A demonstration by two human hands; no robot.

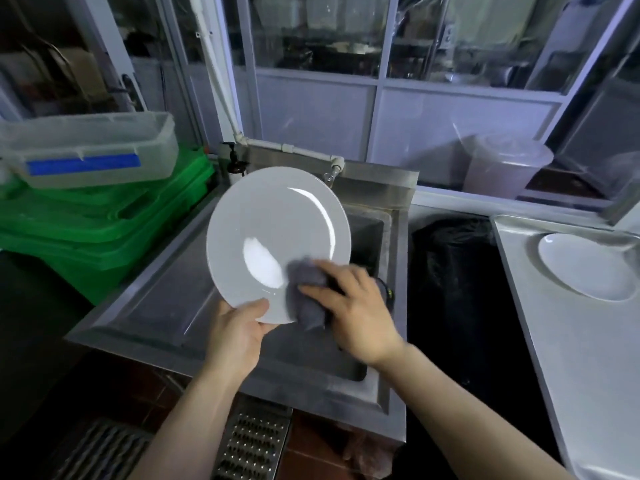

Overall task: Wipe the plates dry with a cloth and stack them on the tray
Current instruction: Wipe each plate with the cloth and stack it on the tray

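- My left hand [239,332] grips the white plate [277,242] at its lower rim, thumb curled over the front face, and the plate stands tilted up toward me above the steel sink unit [145,306].
- My right hand [353,306] presses a grey cloth [306,292] against the plate's lower right part; its fingers lie spread over the bunched cloth, and I cannot tell how tightly they close on it.
- Behind and below the plate is the sink basin [367,237]; the plate and my right hand cover most of it, so I cannot see what lies inside.
- Well right of the grip, a second white plate [588,268] lies flat on the pale tray [571,358], whose far side is cut off by the frame edge.
- Between the sink and the tray stands a dark bin [453,271] lined with a black bag; its contents are too dark to read.
- Left of the grip, green crates [104,230] are stacked, with a clear lidded box [93,150] on top; its contents are blurred.
- A dark pump bottle [235,164] stands just behind the plate's upper left rim, partly hidden.
- The drainboard under my left forearm is open steel up to its raised edge.
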